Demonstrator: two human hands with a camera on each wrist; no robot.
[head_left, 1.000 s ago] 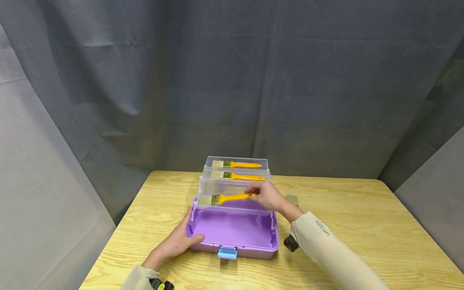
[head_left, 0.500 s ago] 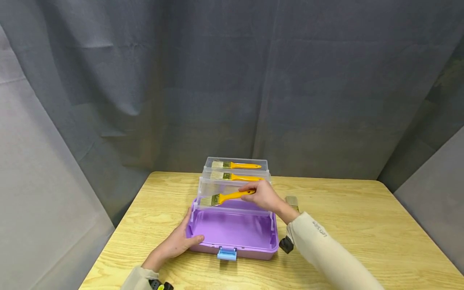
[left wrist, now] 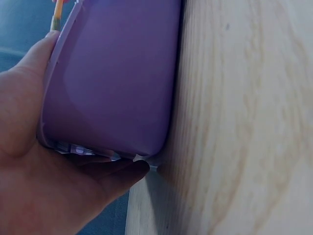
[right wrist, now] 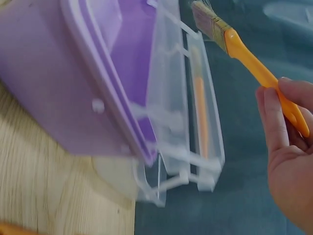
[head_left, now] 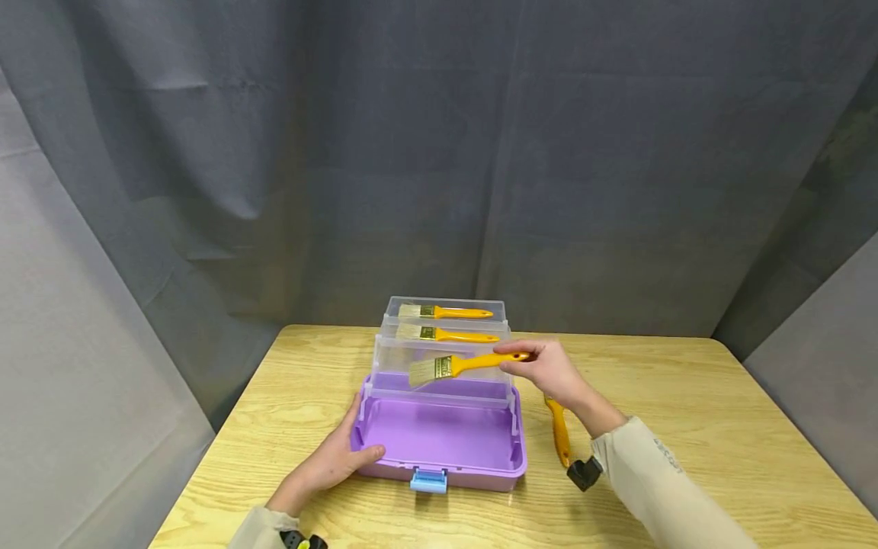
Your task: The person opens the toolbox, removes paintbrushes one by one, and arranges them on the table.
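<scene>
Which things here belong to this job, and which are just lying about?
Likely the job:
purple box, left hand holding it
brush in right hand
top-tray brush
middle-tray brush

Lying about:
loose brush beside the box; may belong too

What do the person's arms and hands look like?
The left sleeve and right sleeve are beige, the right with dark lettering. The left hand and right hand are ungloved. Each wrist bears a black device, the left one marked yellow.
</scene>
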